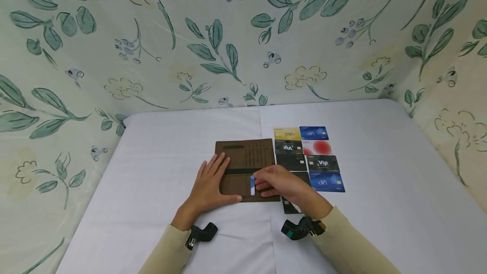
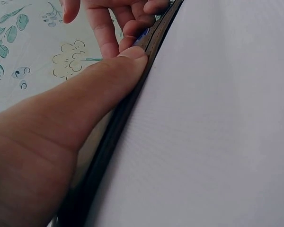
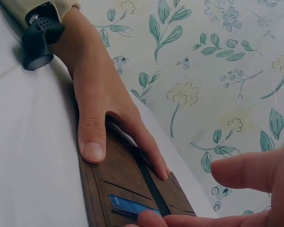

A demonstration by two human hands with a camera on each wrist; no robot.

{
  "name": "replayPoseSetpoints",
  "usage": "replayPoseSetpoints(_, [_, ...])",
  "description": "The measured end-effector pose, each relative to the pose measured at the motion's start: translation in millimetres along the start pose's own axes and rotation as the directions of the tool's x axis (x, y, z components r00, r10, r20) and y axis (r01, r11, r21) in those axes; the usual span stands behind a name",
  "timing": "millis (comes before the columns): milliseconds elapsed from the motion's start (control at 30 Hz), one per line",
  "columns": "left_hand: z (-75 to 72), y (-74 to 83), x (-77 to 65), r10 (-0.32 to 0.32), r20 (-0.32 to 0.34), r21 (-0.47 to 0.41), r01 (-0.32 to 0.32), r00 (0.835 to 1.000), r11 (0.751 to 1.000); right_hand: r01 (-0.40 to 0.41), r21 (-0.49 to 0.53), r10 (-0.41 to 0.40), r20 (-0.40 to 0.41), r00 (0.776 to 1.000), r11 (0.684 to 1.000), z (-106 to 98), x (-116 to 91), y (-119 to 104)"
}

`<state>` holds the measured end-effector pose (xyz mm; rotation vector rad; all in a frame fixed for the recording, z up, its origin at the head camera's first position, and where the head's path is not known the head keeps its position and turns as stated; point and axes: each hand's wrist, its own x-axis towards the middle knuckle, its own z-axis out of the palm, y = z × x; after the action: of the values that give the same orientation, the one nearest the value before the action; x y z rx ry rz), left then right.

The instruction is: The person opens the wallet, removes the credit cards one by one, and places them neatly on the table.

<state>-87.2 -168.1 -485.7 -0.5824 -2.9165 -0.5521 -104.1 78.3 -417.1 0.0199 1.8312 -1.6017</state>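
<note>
A brown bifold wallet (image 1: 233, 185) lies unfolded on the white cloth, its card slots facing up. My left hand (image 1: 209, 187) rests spread on its left side, the thumb (image 2: 125, 61) pressing near the lower edge. A blue card (image 3: 128, 204) sits partly inside a slot in the lower half, with a strip of it showing. My right hand (image 1: 283, 183) is over the wallet's lower right, fingertips at the card. In the right wrist view the right thumb (image 3: 241, 170) stands apart from the fingers, which touch or nearly touch the card.
To the wallet's right, several cards lie in two columns: a yellow card (image 1: 287, 133), a red-and-white card (image 1: 317, 147), a blue card (image 1: 327, 182) and black ones such as this black card (image 1: 323, 164). My right forearm partly covers the lowest ones. Floral fabric (image 1: 228, 54) hangs behind the table.
</note>
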Motion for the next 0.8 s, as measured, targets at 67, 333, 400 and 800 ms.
replayPoseSetpoints(67, [0.1,-0.2,0.0,0.004,-0.003,-0.004,-0.004,1.000,1.000,0.007,-0.006,-0.007,-0.002,1.000,1.000,0.6,-0.7,0.7])
replayPoseSetpoints(333, [-1.3,0.5,-0.1,-0.011,0.011,-0.007,0.011,1.000,1.000,0.036,0.006,-0.036,0.008,0.999,0.999,0.0,-2.7,2.8])
replayPoseSetpoints(400, [-1.7,0.9,0.2,-0.015,0.017,-0.006,0.015,1.000,1.000,0.037,0.013,-0.038,0.006,0.999,0.999,-0.6,-3.0,3.1])
replayPoseSetpoints(800, [-4.2,2.6,-0.3,-0.024,0.030,-0.009,0.025,0.999,1.000,-0.004,0.002,0.004,0.033,0.999,1.000,-3.1,2.2,-0.3])
